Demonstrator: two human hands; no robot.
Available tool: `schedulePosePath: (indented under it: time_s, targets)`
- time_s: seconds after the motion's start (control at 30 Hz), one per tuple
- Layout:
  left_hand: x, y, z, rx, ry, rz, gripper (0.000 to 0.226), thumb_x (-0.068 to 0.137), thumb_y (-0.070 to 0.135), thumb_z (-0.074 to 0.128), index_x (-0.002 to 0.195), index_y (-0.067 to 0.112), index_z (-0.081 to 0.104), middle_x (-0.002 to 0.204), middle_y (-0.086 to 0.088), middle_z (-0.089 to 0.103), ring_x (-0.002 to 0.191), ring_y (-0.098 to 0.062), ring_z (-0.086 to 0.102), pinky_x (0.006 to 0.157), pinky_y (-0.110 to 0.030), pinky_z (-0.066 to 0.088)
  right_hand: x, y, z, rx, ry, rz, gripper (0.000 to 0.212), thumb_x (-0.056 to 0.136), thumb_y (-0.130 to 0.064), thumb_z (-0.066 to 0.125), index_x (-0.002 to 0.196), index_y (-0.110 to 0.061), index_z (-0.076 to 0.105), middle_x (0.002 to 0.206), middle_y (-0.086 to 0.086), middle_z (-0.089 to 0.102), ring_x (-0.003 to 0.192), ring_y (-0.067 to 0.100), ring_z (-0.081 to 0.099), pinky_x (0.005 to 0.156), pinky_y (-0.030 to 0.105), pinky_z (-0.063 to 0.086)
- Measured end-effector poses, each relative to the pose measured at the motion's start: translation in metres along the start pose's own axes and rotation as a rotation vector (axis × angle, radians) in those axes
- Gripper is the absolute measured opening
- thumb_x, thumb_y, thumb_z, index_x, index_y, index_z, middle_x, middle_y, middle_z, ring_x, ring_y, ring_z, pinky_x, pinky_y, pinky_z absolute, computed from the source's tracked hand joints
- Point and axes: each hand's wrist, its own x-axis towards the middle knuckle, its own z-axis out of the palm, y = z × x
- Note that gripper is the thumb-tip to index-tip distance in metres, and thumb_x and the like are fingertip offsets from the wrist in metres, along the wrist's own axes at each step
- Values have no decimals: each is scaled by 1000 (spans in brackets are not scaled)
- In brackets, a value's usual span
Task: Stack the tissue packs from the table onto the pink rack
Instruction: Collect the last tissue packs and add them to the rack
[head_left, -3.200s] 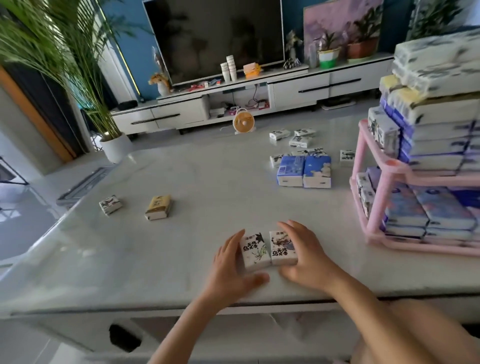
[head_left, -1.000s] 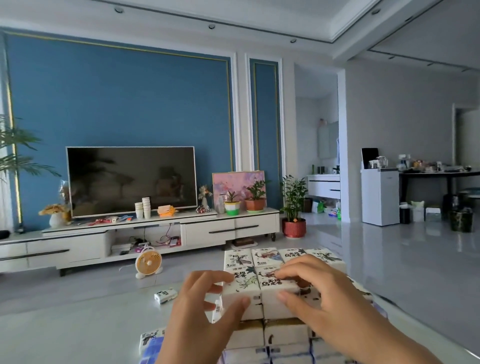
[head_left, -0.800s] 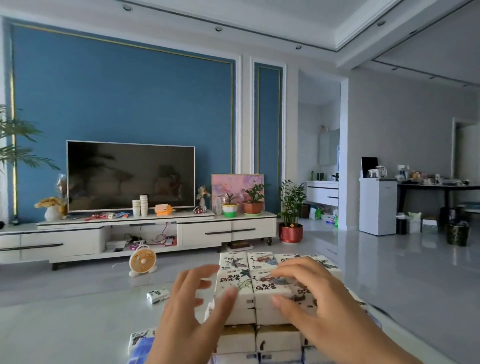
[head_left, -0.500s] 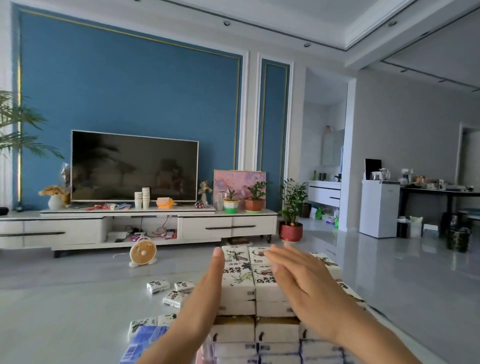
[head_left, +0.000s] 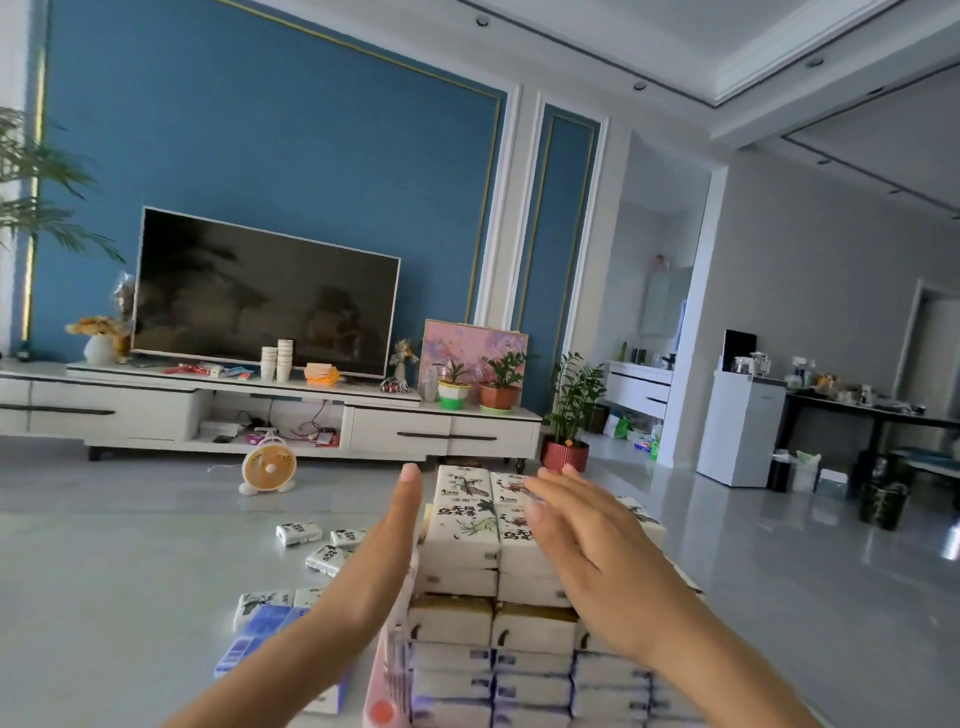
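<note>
Now, nearest, the pink rack (head_left: 387, 675) peeks out at the lower left of the stack of tissue packs (head_left: 462, 530); left hand (head_left: 379, 551) flat beside its left face, right hand (head_left: 587, 540) flat at its upper right, fingers straight, gripping nothing; loose packs (head_left: 298, 532) on the table (head_left: 130, 597) left of it, fan (head_left: 270, 462) beyond

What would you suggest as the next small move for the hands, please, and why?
Probably lift both hands away and reach down-left for the loose packs. The left hand and right hand are open at the top packs, holding nothing; those packs rest on the stack, while the loose ones lie on the table.
</note>
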Motion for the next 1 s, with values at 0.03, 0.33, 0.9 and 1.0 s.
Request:
schedulePosePath:
  time_s: [0.03, 0.33, 0.9, 1.0]
  targets:
    - [-7, 3, -3, 5, 51, -82, 101, 65, 91, 14, 144, 29, 25, 142, 18, 29, 137, -10, 24, 115, -43, 18, -1, -4, -3, -5, 51, -32, 62, 87, -57, 12, 140, -34, 33, 139, -27, 30, 125, -20, 11, 102, 2, 1]
    - [-76, -119, -110, 447, 533, -196, 17, 79, 7, 64, 95, 7, 68, 113, -15, 55, 98, -30, 54, 78, -29, 34, -41, -85, 59, 152, 159, -508, 20, 83, -22, 50, 95, -24, 67, 93, -15, 64, 93, -1, 57, 85, 13, 42]
    - [-201, -200, -328, 920, 945, -358, 48, 79, 11, 65, 124, 1, 50, 136, -22, 41, 120, -42, 41, 103, -46, 29, 31, -235, 327, 418, -584, -240, 28, 89, -9, 48, 115, -15, 58, 115, 0, 58, 101, 7, 52, 83, 6, 36]
    - [-211, -204, -372, 961, 1025, -393, 48, 84, 14, 61, 127, 0, 48, 137, -23, 39, 121, -42, 39, 103, -47, 27, 44, -275, 356, 414, -629, -294, 36, 90, -13, 49, 127, -14, 48, 127, 5, 51, 118, 14, 45, 98, 18, 33]
